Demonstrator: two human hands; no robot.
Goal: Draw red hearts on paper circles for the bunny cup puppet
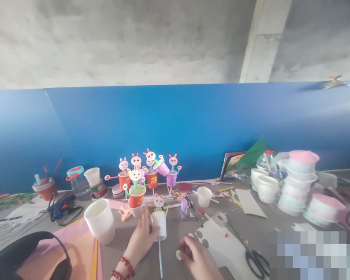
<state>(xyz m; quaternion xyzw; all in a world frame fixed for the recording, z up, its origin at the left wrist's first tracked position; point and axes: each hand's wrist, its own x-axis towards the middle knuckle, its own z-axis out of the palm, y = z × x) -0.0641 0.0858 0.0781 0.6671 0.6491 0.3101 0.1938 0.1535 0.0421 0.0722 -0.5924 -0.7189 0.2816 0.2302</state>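
My left hand (144, 235), with a red bead bracelet at the wrist, is closed on the left side of a small white paper cup (161, 227). A paper bunny head (159, 200) sticks up from this cup, with yellow strips at its sides. Below the cup runs a pale blue straw (160, 258). To the right, the fingers of my right hand (196, 254) pinch a small round white paper disc (179, 255). Just beyond my left hand stands a red cup (136, 198) with another bunny figure on it.
Several finished bunny cups (151, 179) stand against the blue partition (163, 116). A large white cup (99, 221), headphones (62, 249) and a blue glue gun (60, 206) lie left. Right are black-handled scissors (255, 262), cut white paper (221, 237), a tape roll (221, 218) and stacked cups (297, 186).
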